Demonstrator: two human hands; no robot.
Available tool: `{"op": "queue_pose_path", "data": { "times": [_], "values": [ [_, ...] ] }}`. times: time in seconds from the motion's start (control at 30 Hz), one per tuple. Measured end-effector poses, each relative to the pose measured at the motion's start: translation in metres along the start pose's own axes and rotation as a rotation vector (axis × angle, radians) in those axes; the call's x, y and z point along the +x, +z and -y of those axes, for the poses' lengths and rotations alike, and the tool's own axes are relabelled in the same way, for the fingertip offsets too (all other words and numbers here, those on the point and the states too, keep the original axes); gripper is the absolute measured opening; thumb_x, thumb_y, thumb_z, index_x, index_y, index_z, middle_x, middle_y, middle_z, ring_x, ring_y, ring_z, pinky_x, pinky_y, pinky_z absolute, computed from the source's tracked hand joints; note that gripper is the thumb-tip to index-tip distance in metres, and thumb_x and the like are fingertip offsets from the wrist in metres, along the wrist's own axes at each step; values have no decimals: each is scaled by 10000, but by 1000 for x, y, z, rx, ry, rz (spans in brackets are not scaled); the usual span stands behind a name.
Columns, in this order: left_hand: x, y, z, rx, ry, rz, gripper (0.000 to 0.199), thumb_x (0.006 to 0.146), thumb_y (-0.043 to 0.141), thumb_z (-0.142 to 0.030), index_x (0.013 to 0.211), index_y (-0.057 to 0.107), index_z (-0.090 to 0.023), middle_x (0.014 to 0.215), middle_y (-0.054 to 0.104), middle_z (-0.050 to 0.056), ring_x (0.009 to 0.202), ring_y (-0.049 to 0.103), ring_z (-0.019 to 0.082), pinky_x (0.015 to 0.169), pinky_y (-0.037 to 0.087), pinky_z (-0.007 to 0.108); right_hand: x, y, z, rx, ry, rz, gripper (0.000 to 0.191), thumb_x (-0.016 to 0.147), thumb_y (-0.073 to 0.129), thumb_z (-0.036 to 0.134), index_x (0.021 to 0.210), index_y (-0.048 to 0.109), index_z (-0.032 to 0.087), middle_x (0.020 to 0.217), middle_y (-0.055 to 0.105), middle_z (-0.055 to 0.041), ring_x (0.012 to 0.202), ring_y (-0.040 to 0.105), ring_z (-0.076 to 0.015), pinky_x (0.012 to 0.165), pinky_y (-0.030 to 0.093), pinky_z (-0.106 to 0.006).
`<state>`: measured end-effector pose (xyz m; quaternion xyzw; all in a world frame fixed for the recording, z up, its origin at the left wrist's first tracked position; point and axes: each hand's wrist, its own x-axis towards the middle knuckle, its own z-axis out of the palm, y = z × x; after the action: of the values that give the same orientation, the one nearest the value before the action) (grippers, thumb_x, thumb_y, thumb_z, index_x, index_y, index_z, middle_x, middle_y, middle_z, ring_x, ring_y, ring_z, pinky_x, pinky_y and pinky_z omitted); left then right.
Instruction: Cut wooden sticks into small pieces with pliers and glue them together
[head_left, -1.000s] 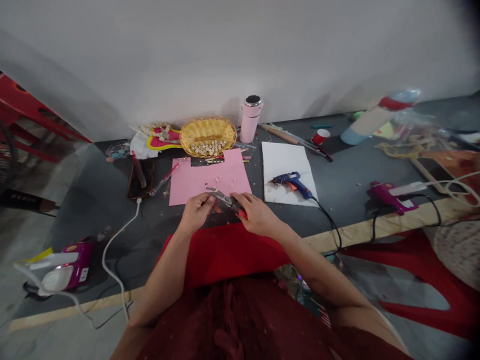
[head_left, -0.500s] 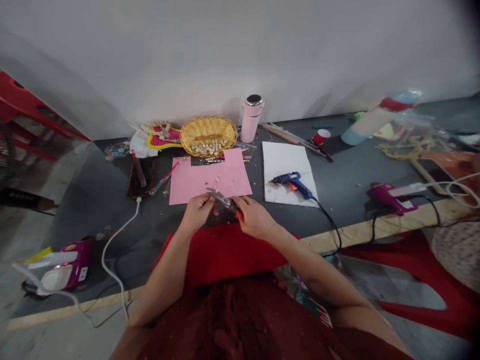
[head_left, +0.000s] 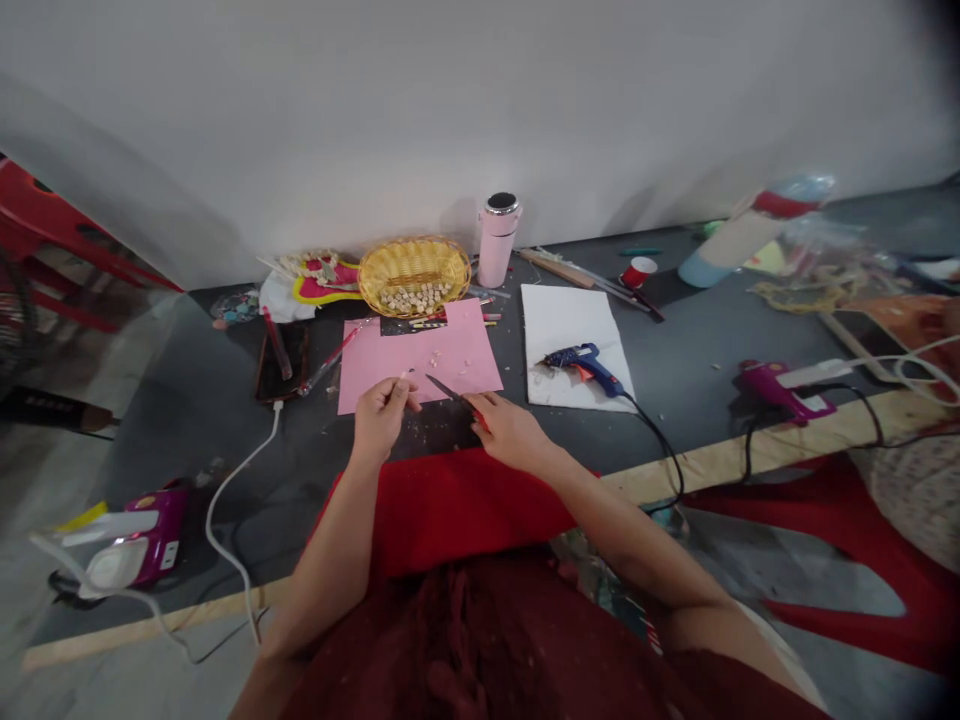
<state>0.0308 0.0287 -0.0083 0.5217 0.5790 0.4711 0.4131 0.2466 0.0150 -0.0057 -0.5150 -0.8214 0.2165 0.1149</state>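
My right hand [head_left: 510, 430] is wrapped round the red handles of a pair of scissors [head_left: 448, 388], whose dark blades point up and left over the pink paper [head_left: 375, 365]. Thumb and fingers of my left hand [head_left: 382, 415] are pinched together near the paper's lower edge. A tiny dark-tipped piece shows at those fingertips, too small to name. Several small pale bits lie on the pink paper. Just beyond it stands a yellow wicker basket [head_left: 412, 265], holding many small pale pieces [head_left: 416, 298].
A blue glue gun [head_left: 585, 365] rests on a white board [head_left: 547, 310] to the right, its black cord running off the table edge. Behind stands a pink flask [head_left: 498, 240]. On the left are a phone [head_left: 270, 375] with a white cable and a purple power adapter [head_left: 157, 535].
My left hand has drawn back left and slightly down, away from the scissors. The scissor blades now look closed and stand apart from the left fingers.
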Motion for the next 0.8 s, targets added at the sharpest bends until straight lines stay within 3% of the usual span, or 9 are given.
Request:
{"op": "queue_pose_path", "data": {
  "times": [0.13,0.3,0.4,0.53,0.63,0.7,0.8],
  "values": [
    [-3,3,-2,61,58,-45,351,876,483,-452,863,657,-147,622,661,26,447,463,91,443,339,205,2,3,3,-1,-28,3,435,844,554,201,1276,495,205,1206,597,-83,1103,551,-225,915,426,-326],
    [-7,4,-7,137,138,-71,307,883,502,-417,856,665,-159,627,663,15,590,584,119,596,441,218,12,-3,3,44,-154,120,448,811,640,288,1232,539,172,1109,657,-88,979,599,-222,835,437,-315],
    [-9,4,-9,173,157,-77,294,887,503,-410,859,665,-166,640,668,10,603,593,119,613,444,218,19,-6,3,34,-206,171,424,810,654,345,1179,583,150,1049,671,-95,940,606,-216,814,436,-305],
    [-10,4,-10,210,171,-67,276,889,503,-399,857,663,-176,643,668,4,600,589,116,601,433,211,27,-10,6,-144,-194,108,334,860,596,346,1110,645,130,1021,658,-136,971,586,-236,858,423,-336],
    [-11,4,-10,227,177,-71,277,888,505,-402,838,662,-180,641,666,4,603,589,118,601,430,211,37,-14,4,-154,-224,120,279,909,518,296,1085,660,131,1025,663,-129,988,588,-221,906,409,-327],
    [-10,4,-10,229,182,-76,280,890,501,-404,833,660,-182,641,665,5,603,589,119,602,428,212,51,-19,-1,-114,-196,88,274,932,452,224,1109,642,139,1061,665,-111,1012,592,-198,925,403,-298],
    [-10,6,-8,235,186,-74,282,895,492,-402,814,654,-185,642,663,5,591,579,116,594,419,212,81,-28,-16,-123,11,-50,329,943,395,199,1229,556,167,1179,627,-104,1079,580,-191,923,412,-280]
  ]
}}
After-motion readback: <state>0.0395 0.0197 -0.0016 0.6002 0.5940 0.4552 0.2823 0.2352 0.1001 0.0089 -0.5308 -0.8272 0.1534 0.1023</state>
